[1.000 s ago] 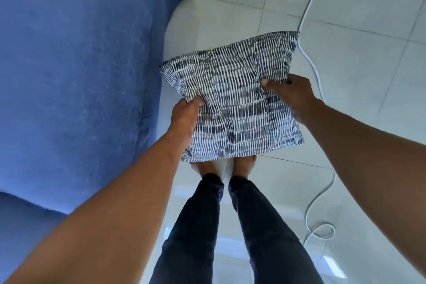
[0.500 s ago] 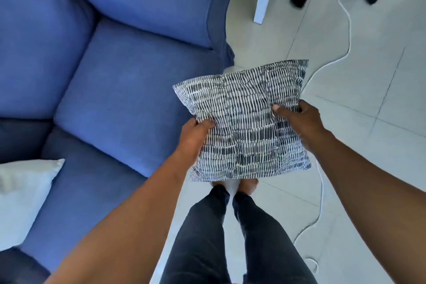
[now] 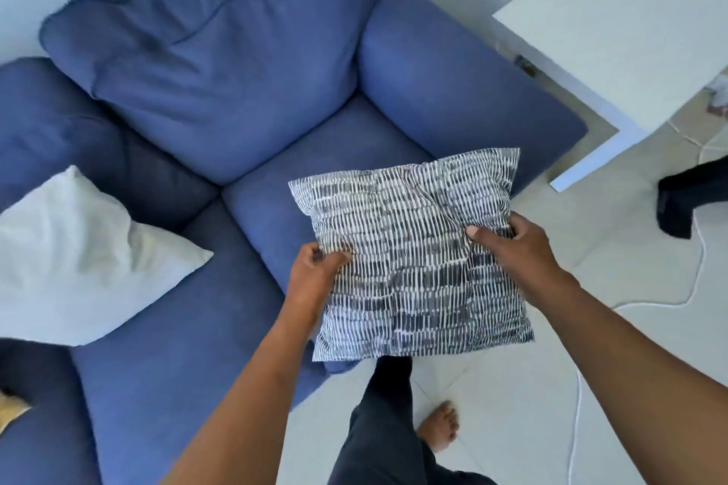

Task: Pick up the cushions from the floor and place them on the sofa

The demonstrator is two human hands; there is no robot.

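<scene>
I hold a dark-and-white striped cushion (image 3: 413, 260) in the air over the front right corner of the blue sofa (image 3: 220, 98). My left hand (image 3: 315, 272) grips its left edge and my right hand (image 3: 512, 248) grips its right edge. A white cushion (image 3: 78, 252) lies on the sofa seat at the left. A bit of a yellow cushion (image 3: 12, 409) shows at the bottom left edge of the view.
A white side table (image 3: 614, 35) stands right of the sofa arm. A white cable (image 3: 669, 299) runs across the tiled floor at the right. Another person's dark-clad foot (image 3: 685, 201) stands by the table. My own legs and bare foot (image 3: 439, 429) are below the cushion.
My view has swung up from the floor to the sofa. The striped cushion, held in both hands, has come up and now hangs over the seat's edge.
</scene>
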